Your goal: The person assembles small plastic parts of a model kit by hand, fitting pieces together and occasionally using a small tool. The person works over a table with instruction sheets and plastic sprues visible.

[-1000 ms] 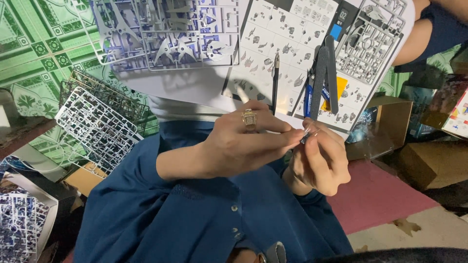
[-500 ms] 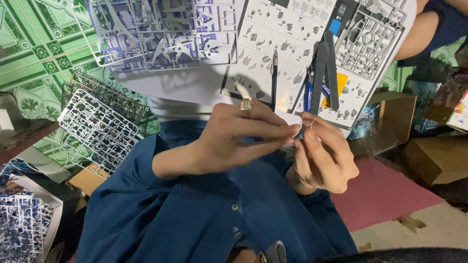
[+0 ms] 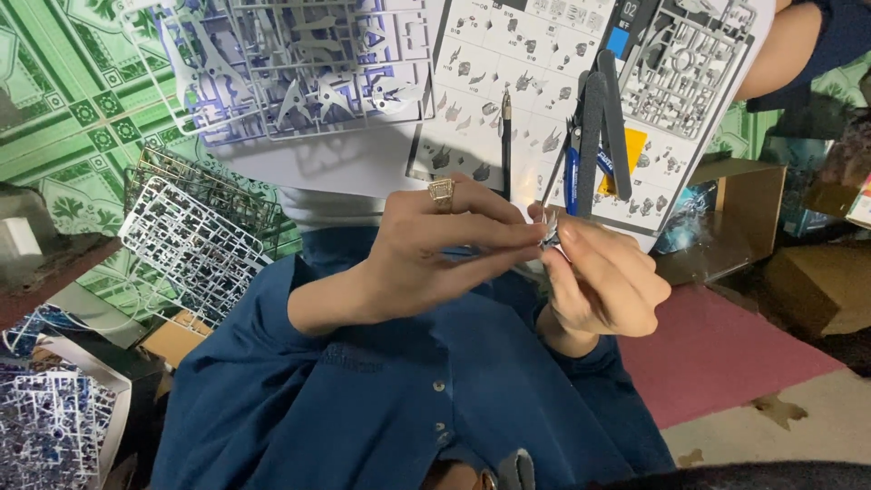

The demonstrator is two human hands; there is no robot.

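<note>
My left hand (image 3: 435,249), with a ring on one finger, reaches in from the left and pinches a tiny grey plastic model part (image 3: 550,238) at its fingertips. My right hand (image 3: 603,286) meets it from the right and grips the same small part, so the fingertips of both hands touch. Most of the part is hidden between the fingers. Both hands hover over my lap in a blue shirt (image 3: 381,399), just below a printed instruction sheet (image 3: 508,82).
On the sheet lie blue-handled nippers (image 3: 590,127), a dark pen-like knife (image 3: 506,136) and a grey parts frame (image 3: 680,63). A pale blue parts frame (image 3: 299,63) and silver frames (image 3: 195,245) sit left. A cardboard box (image 3: 735,213) and red mat (image 3: 726,354) are right.
Both hands stay pinched together on the small part and have shifted slightly up and right in view. The fingers have adjusted a little around the part.
</note>
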